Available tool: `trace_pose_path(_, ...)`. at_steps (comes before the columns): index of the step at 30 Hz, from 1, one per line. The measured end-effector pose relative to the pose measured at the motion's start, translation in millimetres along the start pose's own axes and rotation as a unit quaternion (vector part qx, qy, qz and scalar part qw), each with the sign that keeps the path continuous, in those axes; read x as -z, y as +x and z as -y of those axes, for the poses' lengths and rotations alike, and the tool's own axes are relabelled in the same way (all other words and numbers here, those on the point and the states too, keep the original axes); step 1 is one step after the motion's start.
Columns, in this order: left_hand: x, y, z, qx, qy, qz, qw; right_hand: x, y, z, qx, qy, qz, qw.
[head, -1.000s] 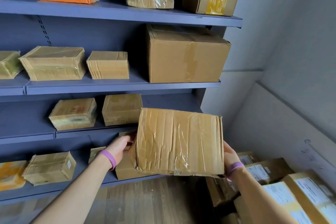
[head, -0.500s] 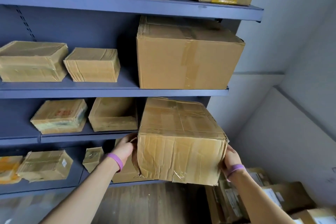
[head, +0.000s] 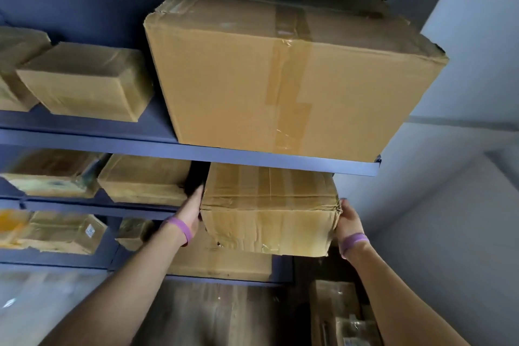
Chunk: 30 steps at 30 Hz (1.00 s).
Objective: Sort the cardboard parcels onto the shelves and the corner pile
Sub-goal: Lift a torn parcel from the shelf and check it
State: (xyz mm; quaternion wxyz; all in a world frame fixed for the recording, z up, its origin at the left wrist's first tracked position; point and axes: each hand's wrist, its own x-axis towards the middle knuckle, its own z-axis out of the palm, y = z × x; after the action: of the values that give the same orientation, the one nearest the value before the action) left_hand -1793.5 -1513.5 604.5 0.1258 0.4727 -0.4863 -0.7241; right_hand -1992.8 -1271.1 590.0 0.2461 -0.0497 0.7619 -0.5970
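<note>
The left hand (head: 191, 212) lies flat against the parcel (head: 266, 219) between the hands, and the right hand (head: 348, 223) clasps its corner.

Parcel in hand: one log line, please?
parcel: partly in shelf | left hand: flat on side | right hand: gripping corner
</note>
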Motion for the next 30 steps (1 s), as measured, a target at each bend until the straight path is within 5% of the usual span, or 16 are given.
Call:
trace_pose_path(19, -35.6, 68.2, -7.9, -0.005, -0.089, -0.005, 0.996, -18.4, 63.0, -8.7, -0.082, 0.068, -0.003, 0.994)
trace_pose_path(30, -6.5, 26.6, 17.0, 0.058, -0.091, -0.037, 0.993, -22.2, 23.2, -31.2, -0.189, 0.027, -0.117, 0.975)
